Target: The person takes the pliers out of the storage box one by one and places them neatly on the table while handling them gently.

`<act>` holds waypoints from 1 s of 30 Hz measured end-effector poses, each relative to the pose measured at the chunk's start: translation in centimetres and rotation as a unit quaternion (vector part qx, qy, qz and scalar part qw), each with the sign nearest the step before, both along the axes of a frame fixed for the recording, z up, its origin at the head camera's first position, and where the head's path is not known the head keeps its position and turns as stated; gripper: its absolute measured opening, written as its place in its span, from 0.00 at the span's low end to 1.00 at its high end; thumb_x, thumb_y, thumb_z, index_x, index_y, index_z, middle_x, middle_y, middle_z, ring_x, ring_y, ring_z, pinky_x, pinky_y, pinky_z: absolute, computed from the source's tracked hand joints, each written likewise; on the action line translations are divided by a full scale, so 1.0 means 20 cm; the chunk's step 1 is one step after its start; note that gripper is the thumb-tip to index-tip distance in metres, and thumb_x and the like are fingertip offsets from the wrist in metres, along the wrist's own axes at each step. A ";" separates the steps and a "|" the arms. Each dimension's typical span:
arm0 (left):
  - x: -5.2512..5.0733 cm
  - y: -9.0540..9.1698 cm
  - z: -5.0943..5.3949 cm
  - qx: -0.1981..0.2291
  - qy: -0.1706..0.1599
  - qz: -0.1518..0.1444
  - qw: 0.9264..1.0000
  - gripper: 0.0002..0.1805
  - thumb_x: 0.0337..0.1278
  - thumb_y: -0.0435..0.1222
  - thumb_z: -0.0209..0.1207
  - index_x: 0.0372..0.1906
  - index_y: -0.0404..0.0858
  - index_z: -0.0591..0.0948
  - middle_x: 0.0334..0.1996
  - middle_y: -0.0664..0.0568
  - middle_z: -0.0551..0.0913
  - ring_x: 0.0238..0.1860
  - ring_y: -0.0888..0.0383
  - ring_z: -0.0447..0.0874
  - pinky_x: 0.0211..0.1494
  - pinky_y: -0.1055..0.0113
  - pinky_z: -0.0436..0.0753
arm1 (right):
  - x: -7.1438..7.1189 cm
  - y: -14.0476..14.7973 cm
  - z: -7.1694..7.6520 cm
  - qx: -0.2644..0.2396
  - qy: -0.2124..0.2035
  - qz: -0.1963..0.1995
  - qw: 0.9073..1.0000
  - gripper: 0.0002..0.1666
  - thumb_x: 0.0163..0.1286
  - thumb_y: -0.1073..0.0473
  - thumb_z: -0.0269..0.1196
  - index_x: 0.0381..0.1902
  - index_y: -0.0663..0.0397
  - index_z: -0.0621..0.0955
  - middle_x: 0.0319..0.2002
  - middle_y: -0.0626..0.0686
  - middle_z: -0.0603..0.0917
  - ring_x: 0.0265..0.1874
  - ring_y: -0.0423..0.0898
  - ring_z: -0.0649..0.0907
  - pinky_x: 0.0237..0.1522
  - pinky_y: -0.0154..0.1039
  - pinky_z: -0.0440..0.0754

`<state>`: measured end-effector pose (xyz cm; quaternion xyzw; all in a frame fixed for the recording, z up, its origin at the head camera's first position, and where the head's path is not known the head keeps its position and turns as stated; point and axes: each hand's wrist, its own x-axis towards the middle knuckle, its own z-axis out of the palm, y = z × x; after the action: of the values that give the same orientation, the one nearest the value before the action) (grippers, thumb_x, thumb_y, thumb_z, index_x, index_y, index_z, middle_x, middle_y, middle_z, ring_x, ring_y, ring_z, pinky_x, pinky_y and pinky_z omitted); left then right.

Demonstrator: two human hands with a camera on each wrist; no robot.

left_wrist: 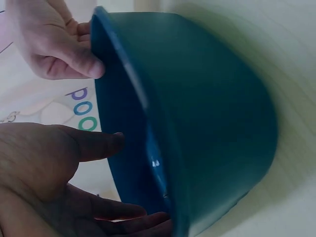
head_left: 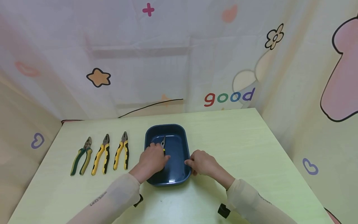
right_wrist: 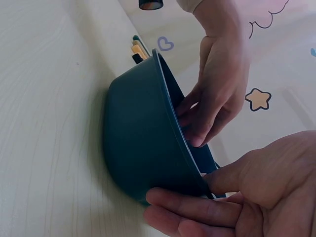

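A dark blue rectangular tub [head_left: 176, 169] stands on the table. Inside it lies a pair of long-nose pliers [head_left: 163, 142], jaws toward the far end, handles mostly covered by my left hand [head_left: 153, 158]. That hand reaches down into the tub from the left; in the left wrist view its thumb [left_wrist: 101, 145] and fingers are spread apart, with the fingertips hidden behind the rim. My right hand [head_left: 203, 162] pinches the tub's right rim, thumb inside and fingers outside, as the right wrist view shows.
Left of the tub lie green-handled pliers [head_left: 76, 161] and two yellow-and-black pairs of pliers, one in the middle [head_left: 106, 158] and one nearer the tub [head_left: 126, 155]. A printed curtain [head_left: 167, 71] hangs behind the pale table [head_left: 240, 140].
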<state>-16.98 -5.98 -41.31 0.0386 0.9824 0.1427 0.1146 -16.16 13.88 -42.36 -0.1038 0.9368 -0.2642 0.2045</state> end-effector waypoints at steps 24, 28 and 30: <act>-0.08 0.04 -0.08 -0.028 -0.050 -0.009 0.998 0.17 0.69 0.40 0.65 0.46 0.27 0.84 0.46 0.34 0.83 0.33 0.49 0.82 0.43 0.57 0.87 | 0.00 0.00 -0.01 -0.006 0.006 0.005 1.000 0.21 0.77 0.55 0.63 0.21 0.53 0.82 0.17 0.48 0.85 0.22 0.46 0.85 0.23 0.36 0.71; -0.08 0.05 -0.08 -0.046 -0.060 -0.024 0.997 0.09 0.66 0.35 0.65 0.34 0.31 0.82 0.31 0.43 0.78 0.30 0.51 0.78 0.34 0.61 0.82 | 0.00 0.00 -0.01 -0.006 0.007 0.006 1.000 0.21 0.77 0.55 0.63 0.21 0.53 0.82 0.17 0.48 0.85 0.22 0.46 0.85 0.24 0.37 0.72; -0.07 0.05 -0.07 -0.051 -0.060 -0.027 0.997 0.08 0.64 0.33 0.65 0.34 0.31 0.82 0.31 0.43 0.78 0.31 0.51 0.77 0.34 0.61 0.82 | 0.00 0.00 -0.01 -0.005 0.007 0.006 1.000 0.21 0.77 0.55 0.63 0.21 0.53 0.82 0.17 0.48 0.85 0.22 0.45 0.85 0.24 0.37 0.72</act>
<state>-18.46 -4.91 -42.76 0.0509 0.9783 0.0909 0.1789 -16.19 13.81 -42.56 -0.1117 0.9363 -0.2667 0.1993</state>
